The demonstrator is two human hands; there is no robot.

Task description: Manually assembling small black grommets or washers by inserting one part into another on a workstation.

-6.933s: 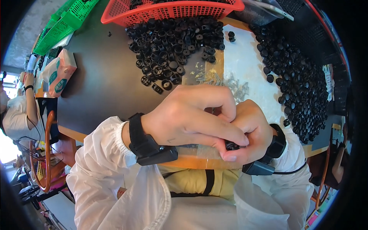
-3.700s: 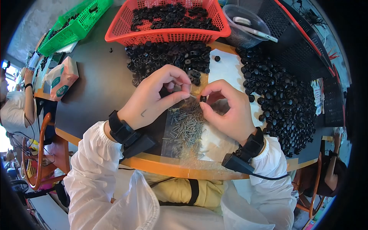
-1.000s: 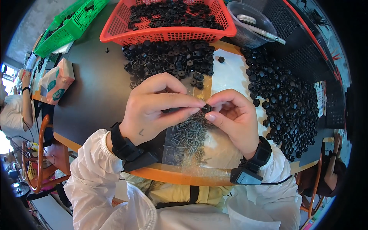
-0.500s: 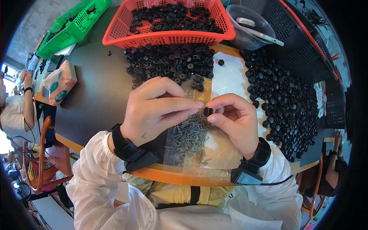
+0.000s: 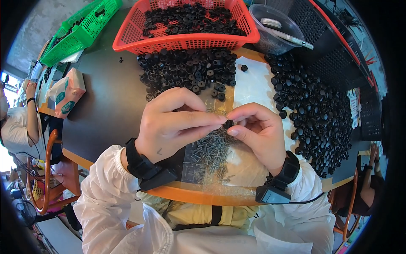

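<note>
Between thumb and forefinger, my right hand holds a small round black plastic part above the near part of the table. My left hand pinches with its fingertips right against that part. Whatever those fingertips grip is too small and hidden to make out. Under both hands lies a heap of small metal springs on clear plastic. Past my left hand spreads a pile of black ring-like parts, and to the right of my right hand a large pile of round black caps.
A red basket of black parts stands at the back, beside a clear tub with a phone across it. Black crates line the far right. At left are a tissue box and a green basket. People sit on both sides.
My left fingertips have moved slightly right, up against the black part. The part has tilted a little in my right fingers.
</note>
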